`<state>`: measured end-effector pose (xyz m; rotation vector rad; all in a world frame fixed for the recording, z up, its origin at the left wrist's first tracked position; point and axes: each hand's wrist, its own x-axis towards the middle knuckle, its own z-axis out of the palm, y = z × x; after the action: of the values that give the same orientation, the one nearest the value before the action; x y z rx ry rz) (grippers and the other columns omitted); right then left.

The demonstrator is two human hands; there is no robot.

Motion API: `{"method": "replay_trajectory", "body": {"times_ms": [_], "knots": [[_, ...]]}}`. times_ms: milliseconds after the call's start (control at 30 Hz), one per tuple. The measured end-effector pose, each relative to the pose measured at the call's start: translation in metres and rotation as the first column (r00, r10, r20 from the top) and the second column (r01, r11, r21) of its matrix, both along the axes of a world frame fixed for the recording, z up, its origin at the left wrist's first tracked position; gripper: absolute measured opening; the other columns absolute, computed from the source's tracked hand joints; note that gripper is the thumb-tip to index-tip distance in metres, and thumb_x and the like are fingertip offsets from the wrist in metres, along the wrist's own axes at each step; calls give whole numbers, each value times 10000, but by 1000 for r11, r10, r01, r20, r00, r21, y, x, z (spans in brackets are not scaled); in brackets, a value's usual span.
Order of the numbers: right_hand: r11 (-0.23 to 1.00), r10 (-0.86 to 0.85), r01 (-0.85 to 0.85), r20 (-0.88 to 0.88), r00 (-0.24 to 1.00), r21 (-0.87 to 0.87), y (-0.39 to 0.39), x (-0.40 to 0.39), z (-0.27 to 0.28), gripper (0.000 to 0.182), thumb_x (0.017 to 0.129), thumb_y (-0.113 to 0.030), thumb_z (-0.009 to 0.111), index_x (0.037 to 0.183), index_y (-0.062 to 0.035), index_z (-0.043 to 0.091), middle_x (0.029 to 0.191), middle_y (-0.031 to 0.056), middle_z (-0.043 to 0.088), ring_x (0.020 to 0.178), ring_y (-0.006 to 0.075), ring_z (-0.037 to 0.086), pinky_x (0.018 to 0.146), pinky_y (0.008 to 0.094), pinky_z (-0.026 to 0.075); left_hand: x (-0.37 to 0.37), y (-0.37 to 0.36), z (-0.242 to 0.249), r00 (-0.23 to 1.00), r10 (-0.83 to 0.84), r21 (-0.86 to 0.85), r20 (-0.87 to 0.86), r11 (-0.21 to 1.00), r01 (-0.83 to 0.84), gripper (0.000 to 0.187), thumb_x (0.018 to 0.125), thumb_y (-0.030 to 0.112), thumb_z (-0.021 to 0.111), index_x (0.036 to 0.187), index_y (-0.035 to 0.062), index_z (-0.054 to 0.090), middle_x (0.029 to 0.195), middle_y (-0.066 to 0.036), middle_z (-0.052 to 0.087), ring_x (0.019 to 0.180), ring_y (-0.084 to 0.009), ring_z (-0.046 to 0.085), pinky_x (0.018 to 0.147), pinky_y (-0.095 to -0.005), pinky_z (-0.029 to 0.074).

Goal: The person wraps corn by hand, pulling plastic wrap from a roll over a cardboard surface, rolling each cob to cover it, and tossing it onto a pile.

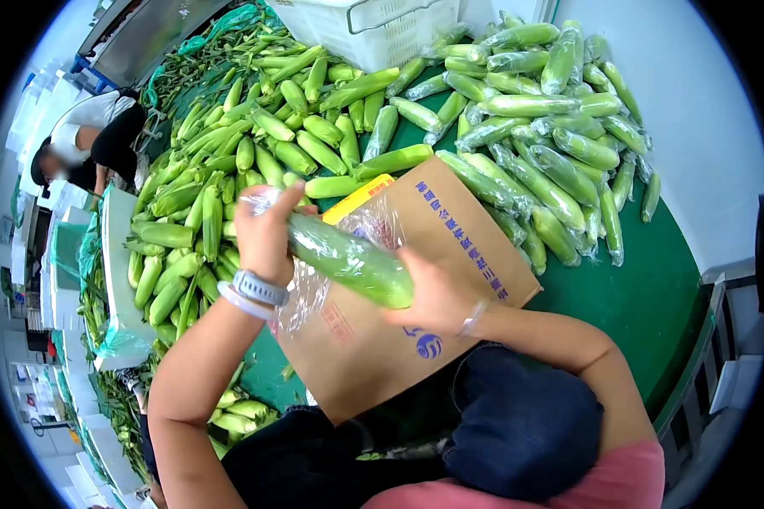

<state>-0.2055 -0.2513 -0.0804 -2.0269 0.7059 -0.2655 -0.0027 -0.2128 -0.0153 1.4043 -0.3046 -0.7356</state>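
Observation:
Between my two hands is a green ear of corn [348,257] in its husk, covered in clear plastic film and tilted down to the right. My left hand [263,231], with a watch and a band at the wrist, is closed round its upper left end. Fingers of my right hand [440,293] grip the lower right end. Beneath the corn lies a brown cardboard sheet [450,225] with blue print. Loose clear plastic film [301,297] is spread on the cardboard, beside a yellow packet [358,198].
Unwrapped corn [221,204] is heaped at left on the green table [615,314]. Film-wrapped corn [560,161] is piled at right. A white crate [365,34] stands at the back. Another person [89,136] sits at far left, beyond a white foam box [120,263].

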Motion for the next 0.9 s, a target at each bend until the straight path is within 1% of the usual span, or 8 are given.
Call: {"method": "replay_trajectory", "body": {"times_ms": [67, 100, 267, 333, 400, 533, 667, 900], "knots": [[888, -89, 77, -6, 996, -453, -25, -17, 12, 535, 621, -330, 737, 1039, -64, 536, 827, 125, 586, 635, 285, 602, 565, 357, 487, 22, -25, -23, 815, -442, 379, 374, 875, 300, 226, 703, 131, 724, 689, 30, 523, 581, -72, 544, 480, -162, 534, 450, -290, 428], [733, -109, 96, 22, 994, -674, -38, -25, 12, 535, 615, -338, 738, 1044, -83, 544, 795, 103, 574, 617, 271, 595, 550, 349, 480, 30, -41, -32, 425, -698, 684, 576, 697, 216, 363, 707, 276, 714, 550, 8, 525, 506, -89, 513, 453, -168, 526, 454, -328, 425], [407, -203, 14, -75, 976, -913, -109, -62, 6, 549, 610, -330, 746, 1069, -105, 546, 774, 73, 542, 604, 251, 577, 505, 341, 462, 6, -149, -74, 53, -996, 565, -67, 6, 825, 735, 790, 631, 503, 1081, -41, 568, 1030, -154, 589, 928, -189, 546, 802, -316, 449], [404, -274, 45, -74, 959, -914, -133, -83, -8, 573, 605, -318, 758, 1086, -101, 536, 801, 68, 543, 598, 259, 568, 482, 343, 451, 27, -193, -112, 403, -915, 584, -9, 322, 745, 654, 789, 564, 558, 1075, -24, 578, 1021, -181, 599, 935, -232, 567, 818, -341, 457], [446, -509, 204, -60, 859, -871, -152, -102, -22, 607, 616, -331, 759, 1118, -87, 520, 828, 64, 554, 595, 255, 572, 486, 350, 456, 63, -229, -179, 8, -903, 848, 430, 406, 341, 599, 740, 484, 647, 1088, 2, 574, 1058, -186, 591, 950, -301, 573, 831, -369, 461], [361, -448, 85, -93, 889, -929, -159, -98, -22, 620, 672, -337, 724, 1174, -63, 484, 920, 129, 554, 804, 297, 569, 672, 388, 467, 66, -229, -254, -285, -874, 913, 393, 408, 9, 621, 687, 411, 697, 1149, 42, 507, 1069, -157, 597, 1042, -357, 515, 882, -421, 431], [806, -138, -19, -220, 966, -591, -120, -43, -16, 446, 738, -313, 671, 1051, -22, 540, 959, 151, 559, 841, 312, 551, 691, 374, 452, 63, -231, -243, -230, -885, 907, 405, 421, -22, 535, 690, 313, 708, 1111, 53, 505, 1092, -150, 569, 1002, -342, 521, 843, -424, 444], [887, 118, -360, -611, 783, -290, -50, 26, -21, 431, 791, -427, 598, 652, -20, 629, 690, 160, 623, 580, 303, 611, 547, 395, 480, 107, -84, -99, 48, -518, 505, 854, 847, 163, 525, 724, 232, 692, 1160, 17, 493, 964, -202, 561, 883, -353, 554, 767, -411, 450]]}}
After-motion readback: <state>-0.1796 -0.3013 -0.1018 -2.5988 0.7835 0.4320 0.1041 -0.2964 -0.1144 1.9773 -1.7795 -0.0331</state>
